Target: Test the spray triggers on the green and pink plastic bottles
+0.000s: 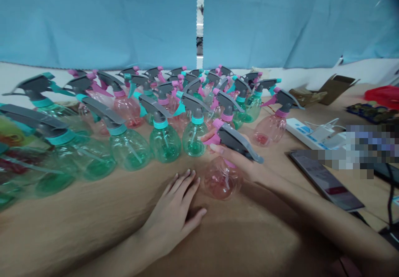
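Observation:
My right hand (238,154) is closed around the neck of a pink spray bottle (222,181) with a grey and pink trigger head. Some of its fingers are hidden behind the head, and the bottle leans a little. Flat on the table beside it lies my left hand (177,206), fingers stretched out and holding nothing. Just beyond the hands stand green spray bottles (165,144) with turquoise collars, a little liquid in the bottom of each. Another pink spray bottle (271,127) stands to the right of the group.
Several more pink and green bottles crowd the back and left of the table (102,214). On the right are a white power strip (302,131), a phone (326,179), an open cardboard box (336,89) and a red item (383,97). A blue curtain (93,23) hangs behind.

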A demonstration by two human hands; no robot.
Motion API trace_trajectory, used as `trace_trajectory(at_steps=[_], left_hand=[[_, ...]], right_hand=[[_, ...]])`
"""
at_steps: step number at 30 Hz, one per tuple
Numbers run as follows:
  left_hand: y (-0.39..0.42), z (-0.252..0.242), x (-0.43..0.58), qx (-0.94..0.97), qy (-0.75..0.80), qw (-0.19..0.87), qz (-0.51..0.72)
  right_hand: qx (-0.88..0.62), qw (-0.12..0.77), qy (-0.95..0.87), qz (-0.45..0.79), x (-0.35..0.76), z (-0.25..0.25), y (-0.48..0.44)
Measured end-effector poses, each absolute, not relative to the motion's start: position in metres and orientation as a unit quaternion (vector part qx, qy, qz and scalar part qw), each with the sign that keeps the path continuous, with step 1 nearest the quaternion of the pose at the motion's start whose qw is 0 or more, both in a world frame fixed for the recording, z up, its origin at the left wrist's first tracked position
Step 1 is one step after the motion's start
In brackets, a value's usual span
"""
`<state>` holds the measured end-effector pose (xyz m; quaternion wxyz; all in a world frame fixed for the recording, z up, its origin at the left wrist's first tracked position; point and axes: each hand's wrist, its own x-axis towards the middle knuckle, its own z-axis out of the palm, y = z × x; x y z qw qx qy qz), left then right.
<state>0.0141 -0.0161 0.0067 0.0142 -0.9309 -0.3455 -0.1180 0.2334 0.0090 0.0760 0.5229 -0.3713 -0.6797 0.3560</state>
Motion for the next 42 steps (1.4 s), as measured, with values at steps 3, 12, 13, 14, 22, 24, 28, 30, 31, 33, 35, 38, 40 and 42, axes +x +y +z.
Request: trace_trajectory(at_steps=[3, 12, 13, 14, 22, 24, 28, 30, 31, 33, 35, 38, 40, 42], left_hand=[[-0.016, 0.008, 0.014, -0.931, -0.345, 0.012, -0.115], [-0.016, 0.006, 0.013, -0.931, -0.343, 0.026, -0.121], [-0.016, 0.006, 0.013, -0.932, -0.342, 0.027, -0.122], [-0.016, 0.006, 0.013, -0.932, -0.341, 0.029, -0.122], [-0.015, 0.006, 0.012, -0.932, -0.338, 0.044, -0.121], [-0.014, 0.006, 0.011, -0.932, -0.337, 0.044, -0.124], [-0.013, 0.005, 0.01, -0.933, -0.335, 0.043, -0.126], [-0.012, 0.005, 0.009, -0.934, -0.332, 0.042, -0.127], [-0.012, 0.005, 0.009, -0.934, -0.331, 0.041, -0.126], [-0.012, 0.005, 0.009, -0.934, -0.331, 0.04, -0.125], [-0.012, 0.005, 0.009, -0.933, -0.335, 0.036, -0.125], [-0.013, 0.007, 0.01, -0.93, -0.345, 0.025, -0.123], [-0.014, 0.008, 0.011, -0.93, -0.347, 0.02, -0.12], [-0.014, 0.008, 0.011, -0.929, -0.35, 0.019, -0.116]], right_hand=[[-0.361, 0.51, -0.675, 0.394, 0.234, 0.074, 0.009], [-0.355, 0.515, -0.707, 0.332, 0.235, 0.076, 0.013], [-0.352, 0.513, -0.713, 0.324, 0.235, 0.078, 0.013], [-0.35, 0.512, -0.718, 0.316, 0.234, 0.08, 0.013], [-0.341, 0.498, -0.742, 0.29, 0.234, 0.092, 0.014], [-0.344, 0.503, -0.741, 0.282, 0.234, 0.094, 0.012], [-0.331, 0.509, -0.745, 0.276, 0.232, 0.098, 0.009], [-0.328, 0.508, -0.746, 0.278, 0.233, 0.099, 0.009], [-0.329, 0.507, -0.747, 0.278, 0.233, 0.1, 0.009], [-0.334, 0.501, -0.745, 0.287, 0.233, 0.101, 0.01], [-0.337, 0.494, -0.738, 0.313, 0.233, 0.1, 0.01], [-0.339, 0.505, -0.712, 0.35, 0.232, 0.096, 0.012], [-0.334, 0.522, -0.699, 0.356, 0.231, 0.092, 0.012], [-0.335, 0.528, -0.696, 0.354, 0.23, 0.089, 0.012]])
